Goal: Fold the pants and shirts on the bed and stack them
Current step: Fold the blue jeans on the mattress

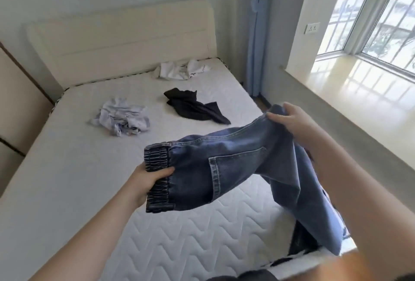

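Note:
Blue jeans with a dark elastic waistband hang in the air above the white quilted mattress. My left hand grips the waistband at its left end. My right hand holds the denim higher up at the right, and the legs droop down past the bed's near right corner. Farther back on the mattress lie a crumpled pale blue shirt, a crumpled black garment and a crumpled white shirt near the headboard.
A cream headboard stands against the far wall. Along the right runs a wide windowsill under a window, with a blue curtain in the corner. A wardrobe side borders the bed on the left.

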Demonstrator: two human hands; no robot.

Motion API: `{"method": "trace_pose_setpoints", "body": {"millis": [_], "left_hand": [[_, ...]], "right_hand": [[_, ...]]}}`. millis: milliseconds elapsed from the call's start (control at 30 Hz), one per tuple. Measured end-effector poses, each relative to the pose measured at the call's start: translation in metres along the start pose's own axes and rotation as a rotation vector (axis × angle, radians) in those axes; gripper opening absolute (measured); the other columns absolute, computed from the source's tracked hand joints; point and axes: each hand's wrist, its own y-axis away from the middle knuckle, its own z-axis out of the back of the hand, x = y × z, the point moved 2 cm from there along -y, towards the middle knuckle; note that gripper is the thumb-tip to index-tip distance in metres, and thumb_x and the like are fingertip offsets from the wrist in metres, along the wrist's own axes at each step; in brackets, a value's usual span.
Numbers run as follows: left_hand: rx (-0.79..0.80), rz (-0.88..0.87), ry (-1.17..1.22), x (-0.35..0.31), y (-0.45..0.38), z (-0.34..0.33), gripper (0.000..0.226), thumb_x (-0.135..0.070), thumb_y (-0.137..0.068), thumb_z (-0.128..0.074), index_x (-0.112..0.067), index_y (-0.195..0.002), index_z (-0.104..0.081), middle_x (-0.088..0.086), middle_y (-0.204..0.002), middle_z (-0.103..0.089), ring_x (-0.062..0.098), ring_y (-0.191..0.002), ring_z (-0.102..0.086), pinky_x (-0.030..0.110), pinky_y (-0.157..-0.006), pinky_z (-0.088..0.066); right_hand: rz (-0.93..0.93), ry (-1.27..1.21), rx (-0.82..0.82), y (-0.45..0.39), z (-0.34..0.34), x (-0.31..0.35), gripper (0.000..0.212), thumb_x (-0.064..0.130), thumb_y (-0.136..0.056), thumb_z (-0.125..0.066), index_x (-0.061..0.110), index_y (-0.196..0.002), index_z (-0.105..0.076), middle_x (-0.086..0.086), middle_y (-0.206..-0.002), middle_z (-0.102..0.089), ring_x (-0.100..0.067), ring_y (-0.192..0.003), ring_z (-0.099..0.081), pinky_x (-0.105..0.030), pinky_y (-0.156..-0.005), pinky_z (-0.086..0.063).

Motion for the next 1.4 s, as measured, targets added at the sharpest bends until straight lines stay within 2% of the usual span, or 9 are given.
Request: {"method": "trace_pose_setpoints", "body": {"millis": [167,400,533,733,933,1100,1200,1300,1400], "left_hand": [[-0.090,0.228,0.029,0.111,0.021,0.021,0.041,-0.008,-0.067,-0.084,-0.007,-0.106,-0.072,0.018,-0.102,-0.075,0.035,-0.090,-0.073,0.038,-0.070,-0.060],[-0.346,0.392,0.080,0.192,0.069,0.094,0.040,0.003,-0.067,-0.082,-0.004,-0.105,-0.069,0.020,-0.094,-0.075,0.037,-0.083,-0.074,0.041,-0.068,-0.059],[-0.420,0.452,0.109,0.217,0.098,0.143,0.041,-0.001,-0.067,-0.084,-0.003,-0.105,-0.069,0.021,-0.093,-0.075,0.039,-0.082,-0.073,0.047,-0.068,-0.060],[-0.398,0.485,0.156,0.242,0.121,0.221,0.050,-0.007,-0.068,-0.084,-0.002,-0.114,-0.065,0.024,-0.104,-0.072,0.043,-0.093,-0.071,0.062,-0.086,-0.054],[-0.434,0.462,0.113,0.281,0.126,0.336,0.033,-0.017,-0.078,-0.082,-0.019,-0.107,-0.067,0.008,-0.100,-0.076,0.026,-0.086,-0.074,0.037,-0.070,-0.059],[-0.471,0.586,0.057,0.331,0.151,0.433,0.042,-0.028,-0.071,-0.089,-0.021,-0.106,-0.067,0.005,-0.098,-0.076,0.029,-0.088,-0.073,0.048,-0.083,-0.058],[-0.533,0.636,-0.005,0.351,0.170,0.479,0.038,-0.029,-0.068,-0.090,-0.022,-0.098,-0.068,0.002,-0.093,-0.076,0.027,-0.085,-0.072,0.044,-0.079,-0.059],[-0.570,0.624,-0.088,0.349,0.175,0.527,0.037,-0.033,-0.068,-0.090,-0.024,-0.095,-0.066,-0.005,-0.087,-0.074,0.023,-0.084,-0.072,0.032,-0.067,-0.055],[-0.568,0.561,-0.218,0.334,0.162,0.575,0.040,-0.036,-0.070,-0.088,-0.022,-0.099,-0.066,-0.003,-0.090,-0.074,0.023,-0.086,-0.071,0.037,-0.075,-0.057]], "right_hand": [[-0.139,0.375,0.114,0.024,-0.075,-0.106,0.035,0.040,-0.087,-0.068,0.009,-0.078,-0.054,-0.004,-0.071,-0.056,-0.015,-0.066,-0.048,-0.030,-0.058,-0.034],[-0.245,0.293,0.357,0.066,-0.181,-0.175,0.031,0.028,-0.092,-0.067,0.018,-0.072,-0.045,0.002,-0.067,-0.047,-0.011,-0.065,-0.045,-0.023,-0.059,-0.035],[-0.353,0.196,0.371,0.080,-0.236,-0.182,0.025,0.030,-0.092,-0.067,0.007,-0.088,-0.058,-0.004,-0.080,-0.062,-0.010,-0.071,-0.055,-0.016,-0.058,-0.041],[-0.369,0.253,0.238,0.092,-0.314,-0.169,0.031,0.042,-0.092,-0.063,0.011,-0.092,-0.062,-0.005,-0.083,-0.063,-0.019,-0.075,-0.056,-0.026,-0.059,-0.037],[-0.351,0.359,0.265,0.117,-0.432,-0.158,0.030,0.045,-0.090,-0.066,0.016,-0.091,-0.058,0.004,-0.076,-0.059,-0.015,-0.071,-0.054,-0.032,-0.065,-0.035],[-0.385,0.444,0.378,0.148,-0.548,-0.172,0.024,0.036,-0.093,-0.064,0.015,-0.094,-0.054,0.001,-0.079,-0.058,-0.023,-0.078,-0.054,-0.029,-0.060,-0.035],[-0.323,0.543,0.519,0.159,-0.610,-0.175,0.019,0.028,-0.092,-0.065,0.015,-0.092,-0.052,0.000,-0.078,-0.056,-0.025,-0.079,-0.054,-0.032,-0.068,-0.035],[-0.326,0.563,0.540,0.163,-0.659,-0.161,0.020,0.031,-0.091,-0.066,0.017,-0.091,-0.051,0.005,-0.076,-0.054,-0.020,-0.075,-0.051,-0.030,-0.060,-0.032],[-0.364,0.517,0.506,0.157,-0.698,-0.141,0.021,0.031,-0.089,-0.068,0.018,-0.094,-0.052,0.003,-0.081,-0.056,-0.022,-0.081,-0.053,-0.031,-0.068,-0.035]]}}
